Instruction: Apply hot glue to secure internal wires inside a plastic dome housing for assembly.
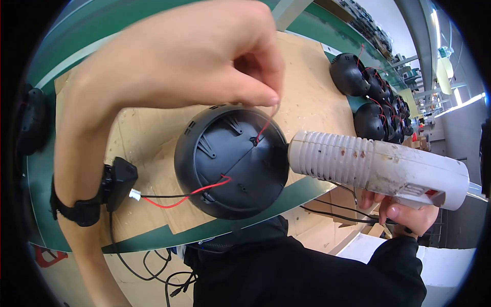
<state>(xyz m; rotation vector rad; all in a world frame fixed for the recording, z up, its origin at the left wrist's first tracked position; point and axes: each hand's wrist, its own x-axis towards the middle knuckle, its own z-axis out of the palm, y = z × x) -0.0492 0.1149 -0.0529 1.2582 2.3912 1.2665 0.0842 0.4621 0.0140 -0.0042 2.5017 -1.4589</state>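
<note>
A round black plastic housing (235, 169) lies with its hollow side up on the cardboard-covered bench. Above its far rim, my left hand (240, 66) is closed in a pinch on a thin red wire (270, 120), which runs down to a small hole in the housing. A red and black cable (174, 199) with a white connector (135, 194) trails out over the left rim. My right hand (409, 217) is wrapped round the handle of a dirty white heat gun (378, 166). Its nozzle points left, right at the housing's right side; whether they touch, I cannot tell.
Several similar black housings (371, 120) with red wires stand at the back right. Another dark housing (33, 120) sits at the far left. Cardboard (302, 66) covers the green bench. A black strapped device (117, 184) is on my left wrist; cords (163, 276) hang below the near edge.
</note>
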